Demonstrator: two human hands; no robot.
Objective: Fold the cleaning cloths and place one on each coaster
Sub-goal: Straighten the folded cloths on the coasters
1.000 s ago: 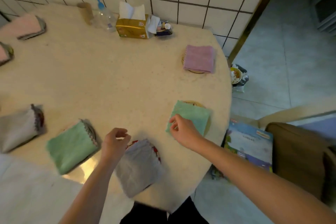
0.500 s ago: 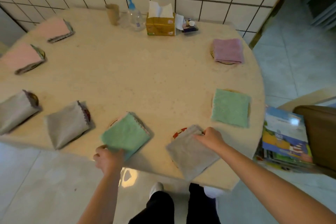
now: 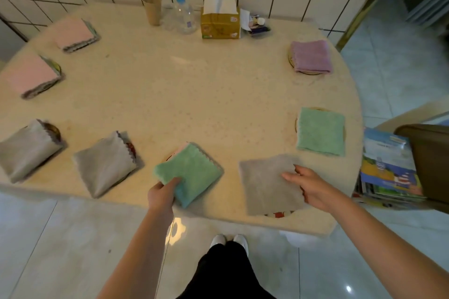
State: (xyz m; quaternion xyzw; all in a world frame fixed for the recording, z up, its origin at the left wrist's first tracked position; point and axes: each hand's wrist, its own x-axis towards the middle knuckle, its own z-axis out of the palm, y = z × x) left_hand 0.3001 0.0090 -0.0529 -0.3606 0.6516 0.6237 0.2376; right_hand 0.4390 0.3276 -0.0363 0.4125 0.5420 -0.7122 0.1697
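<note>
Several folded cloths lie on coasters around the round beige table [image 3: 194, 94]. My left hand [image 3: 162, 194] grips the near corner of a folded green cloth [image 3: 192, 170] at the front edge, thumb on top. My right hand [image 3: 309, 185] rests with straight fingers on the right side of a grey cloth [image 3: 263, 184]. A red-and-white coaster [image 3: 279, 214] peeks out below that cloth. Another green cloth [image 3: 320, 131] and a purple cloth [image 3: 311, 57] lie to the right. On the left are two grey cloths [image 3: 107, 162] [image 3: 26, 148] and two pink cloths [image 3: 29, 75] [image 3: 73, 33].
At the back by the tiled wall stand a paper cup [image 3: 152, 9], a clear pump bottle [image 3: 181, 17], a tissue box [image 3: 220, 23] and small items [image 3: 257, 25]. A stack of books [image 3: 386, 167] and a brown chair [image 3: 427, 160] sit right of the table.
My right hand left the right-hand green cloth and came to the grey cloth, which has turned squarer over its coaster. My left hand reached the front green cloth and took its corner.
</note>
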